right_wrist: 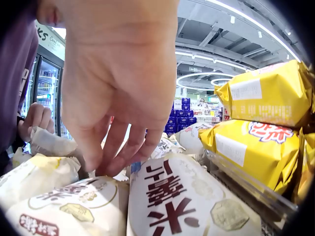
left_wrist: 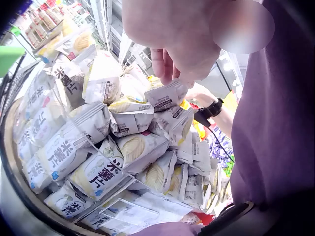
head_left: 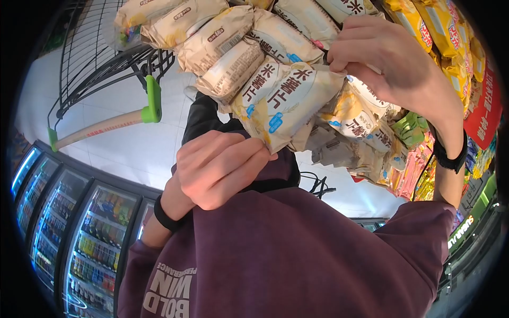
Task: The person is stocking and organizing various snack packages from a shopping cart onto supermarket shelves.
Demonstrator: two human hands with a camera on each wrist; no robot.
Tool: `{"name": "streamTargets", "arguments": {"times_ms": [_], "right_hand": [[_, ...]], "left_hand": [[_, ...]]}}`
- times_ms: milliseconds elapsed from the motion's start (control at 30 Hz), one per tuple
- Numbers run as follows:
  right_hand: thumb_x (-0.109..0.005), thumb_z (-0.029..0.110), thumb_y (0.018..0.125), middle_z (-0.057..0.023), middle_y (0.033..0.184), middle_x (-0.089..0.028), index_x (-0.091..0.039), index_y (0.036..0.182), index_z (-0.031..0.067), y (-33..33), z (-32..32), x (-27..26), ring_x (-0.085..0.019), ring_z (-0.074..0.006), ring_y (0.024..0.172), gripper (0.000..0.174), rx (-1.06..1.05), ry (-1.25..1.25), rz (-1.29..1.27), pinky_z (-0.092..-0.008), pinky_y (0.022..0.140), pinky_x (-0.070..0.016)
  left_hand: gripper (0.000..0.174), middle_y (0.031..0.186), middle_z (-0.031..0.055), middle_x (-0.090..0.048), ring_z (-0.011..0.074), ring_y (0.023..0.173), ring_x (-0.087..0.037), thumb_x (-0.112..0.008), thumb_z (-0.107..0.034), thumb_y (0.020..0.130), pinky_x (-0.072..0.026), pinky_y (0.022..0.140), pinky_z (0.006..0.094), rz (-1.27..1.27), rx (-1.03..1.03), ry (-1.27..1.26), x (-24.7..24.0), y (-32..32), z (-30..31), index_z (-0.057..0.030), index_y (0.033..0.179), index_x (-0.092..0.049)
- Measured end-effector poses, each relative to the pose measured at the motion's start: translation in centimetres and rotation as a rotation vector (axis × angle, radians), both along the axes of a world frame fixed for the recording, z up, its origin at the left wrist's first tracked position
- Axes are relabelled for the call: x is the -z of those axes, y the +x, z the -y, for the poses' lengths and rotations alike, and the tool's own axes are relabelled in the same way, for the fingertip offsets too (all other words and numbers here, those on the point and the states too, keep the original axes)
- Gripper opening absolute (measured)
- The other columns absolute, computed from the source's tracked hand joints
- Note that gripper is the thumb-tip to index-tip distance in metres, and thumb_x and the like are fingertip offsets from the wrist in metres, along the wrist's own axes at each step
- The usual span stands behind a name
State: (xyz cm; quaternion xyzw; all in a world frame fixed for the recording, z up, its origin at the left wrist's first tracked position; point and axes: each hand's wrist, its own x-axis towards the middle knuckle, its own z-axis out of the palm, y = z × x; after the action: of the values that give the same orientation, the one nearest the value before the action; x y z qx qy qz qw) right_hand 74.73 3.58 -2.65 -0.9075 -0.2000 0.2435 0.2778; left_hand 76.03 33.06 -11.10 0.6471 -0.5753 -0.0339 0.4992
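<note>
In the head view a cream chip packet [head_left: 297,100] with brown lettering and blue marks lies slanted in front of me, on top of similar packets. My left hand [head_left: 222,167] pinches its lower corner between thumb and curled fingers. At the packet's upper right end is my right hand [head_left: 389,55], thumb and fingertips closed on the edge. The left wrist view shows the left hand [left_wrist: 177,37] gripping a crimped packet end [left_wrist: 167,96]. In the right wrist view the right hand [right_wrist: 120,73] reaches down, its fingertips partly hidden behind nearer cream packets [right_wrist: 187,196].
Yellow snack packets [head_left: 419,26] are stacked at the right, behind a clear divider [right_wrist: 246,179]. A shopping cart with a green-ended handle [head_left: 101,127] stands at the left. Glass-door drink fridges [head_left: 95,233] line the lower left. A red sign [head_left: 485,111] hangs at the far right.
</note>
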Motion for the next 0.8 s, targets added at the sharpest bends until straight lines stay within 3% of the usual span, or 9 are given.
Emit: {"name": "streamTargets", "arguments": {"times_ms": [100, 200, 233, 433, 633, 800], "right_hand": [[-0.067, -0.002, 0.070, -0.0122, 0.088, -0.061, -0.061, 0.087, -0.0013, -0.1, 0.0, 0.0, -0.056, -0.0315, 0.083, 0.018, -0.041, 0.003, 0.056, -0.0401, 0.073, -0.0451], [-0.068, -0.001, 0.071, -0.0123, 0.089, -0.061, -0.061, 0.089, -0.0012, -0.4, -0.9, -0.3, -0.056, -0.0313, 0.085, 0.019, -0.031, 0.000, 0.058, -0.0400, 0.074, -0.0450], [-0.068, -0.001, 0.071, -0.0123, 0.090, -0.061, -0.061, 0.090, -0.0012, -0.6, -1.5, -0.3, -0.056, -0.0313, 0.085, 0.020, -0.027, 0.000, 0.058, -0.0400, 0.075, -0.0450], [-0.068, 0.001, 0.072, -0.0124, 0.093, -0.061, -0.060, 0.093, -0.0010, -1.2, -2.9, 1.4, -0.056, -0.0310, 0.088, 0.022, -0.006, 0.001, 0.051, -0.0398, 0.077, -0.0448], [-0.068, 0.003, 0.074, -0.0124, 0.097, -0.060, -0.059, 0.096, -0.0008, -0.8, -2.8, 2.3, -0.056, -0.0307, 0.091, 0.025, 0.011, 0.008, 0.026, -0.0396, 0.079, -0.0447], [-0.068, 0.004, 0.075, -0.0125, 0.100, -0.060, -0.058, 0.099, -0.0007, -0.7, -2.9, 2.1, -0.056, -0.0305, 0.093, 0.027, 0.020, 0.015, 0.003, -0.0395, 0.080, -0.0446]], "left_hand": [[0.037, 0.086, 0.0099, -0.066, 0.0193, 0.066, -0.063, -0.086, -0.009, 0.060, -0.0491, 0.054, 0.0274, -0.048, -0.124, -0.111, 0.9, -0.6, 0.5, 0.0020, 0.089, -0.067], [0.059, 0.093, 0.0142, -0.069, 0.0256, 0.078, -0.068, -0.095, -0.019, 0.057, -0.0551, 0.064, 0.0318, -0.094, -0.192, -0.025, 0.9, -0.2, 0.6, 0.0029, 0.101, -0.062], [0.067, 0.101, 0.0180, -0.069, 0.0282, 0.088, -0.068, -0.094, -0.018, 0.058, -0.0557, 0.072, 0.0340, -0.110, -0.158, 0.020, 0.9, 0.1, 0.5, 0.0056, 0.110, -0.060], [0.062, 0.114, 0.0186, -0.067, 0.0292, 0.093, -0.068, -0.091, -0.014, 0.063, -0.0561, 0.075, 0.0334, -0.171, -0.102, 0.159, 0.0, 0.3, 1.5, 0.0040, 0.117, -0.064], [0.049, 0.115, 0.0171, -0.067, 0.0272, 0.094, -0.069, -0.087, -0.011, 0.065, -0.0571, 0.077, 0.0350, -0.196, -0.132, 0.185, -0.4, -0.2, 1.4, -0.0022, 0.111, -0.071], [0.043, 0.118, 0.0180, -0.066, 0.0284, 0.098, -0.068, -0.084, -0.007, 0.068, -0.0566, 0.080, 0.0343, -0.285, -0.152, 0.157, -1.4, -0.2, 1.9, -0.0014, 0.109, -0.071]]}}
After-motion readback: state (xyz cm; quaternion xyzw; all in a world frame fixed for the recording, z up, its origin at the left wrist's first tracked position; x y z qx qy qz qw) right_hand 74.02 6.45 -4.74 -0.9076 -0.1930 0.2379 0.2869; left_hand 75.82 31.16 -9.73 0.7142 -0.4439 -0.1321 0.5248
